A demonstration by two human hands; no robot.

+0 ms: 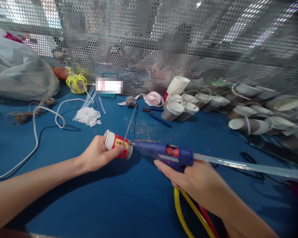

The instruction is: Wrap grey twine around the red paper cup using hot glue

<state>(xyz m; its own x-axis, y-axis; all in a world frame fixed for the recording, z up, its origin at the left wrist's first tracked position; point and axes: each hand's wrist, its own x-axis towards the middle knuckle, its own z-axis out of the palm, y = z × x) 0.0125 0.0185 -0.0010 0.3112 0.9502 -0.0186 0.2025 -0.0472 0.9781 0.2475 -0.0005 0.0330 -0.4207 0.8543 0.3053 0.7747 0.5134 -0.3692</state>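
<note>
My left hand (99,152) is closed around a red and white paper cup (110,140), which lies tilted on its side in the air above the blue table. Its thumb presses grey yarn (130,124) against the cup wall. That strand runs back to a small grey yarn ball (131,101). My right hand (188,175) grips a blue hot glue gun (161,152), with a long clear glue stick (238,165) sticking out of its rear. The gun's nozzle is at the cup beside the yarn; whether they touch I cannot tell.
Yarn-wrapped cups with handles (258,115) crowd the right side. Pliers (151,109), a pink ribbon roll (154,99) and white scraps (88,116) lie farther back. A white cable (36,132) loops at left. Perforated metal mesh (129,49) stands behind the table (101,205).
</note>
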